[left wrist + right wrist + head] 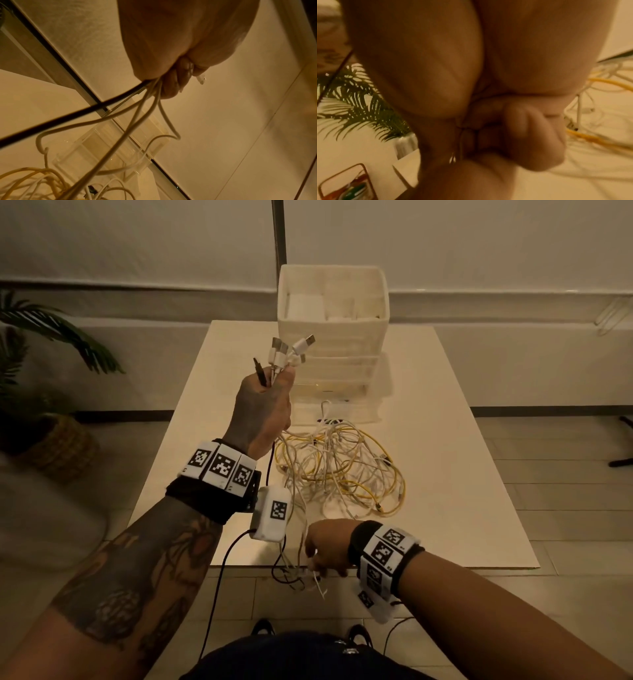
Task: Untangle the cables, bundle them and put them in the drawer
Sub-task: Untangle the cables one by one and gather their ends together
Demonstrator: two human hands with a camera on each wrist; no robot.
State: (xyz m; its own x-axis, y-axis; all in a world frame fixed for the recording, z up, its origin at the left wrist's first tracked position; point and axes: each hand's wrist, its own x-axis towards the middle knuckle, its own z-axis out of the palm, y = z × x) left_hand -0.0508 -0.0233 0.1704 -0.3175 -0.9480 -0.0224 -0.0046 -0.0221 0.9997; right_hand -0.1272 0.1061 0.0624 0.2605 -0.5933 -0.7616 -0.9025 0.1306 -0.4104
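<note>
- The left hand (pixel 262 409) is raised at centre frame in the head view, forearm angled up from lower left; its grip is a fist round a bunch of cable ends (pixel 286 354), plugs fanning above the fist.
- Strands hang from the fist (pixel 154 40) down to the tangled white and yellow cables (pixel 342 470) on the counter (pixel 462 474), mid-frame.
- The right hand (pixel 327 547) sits low at the counter's near edge, knuckles up, its grip curled tight (pixel 513 128) and pinching thin cable strands (pixel 298 573) that dangle off the edge.
- A clear drawer unit (pixel 339 374) stands behind the tangle, with a white basket (pixel 332 299) on top.
</note>
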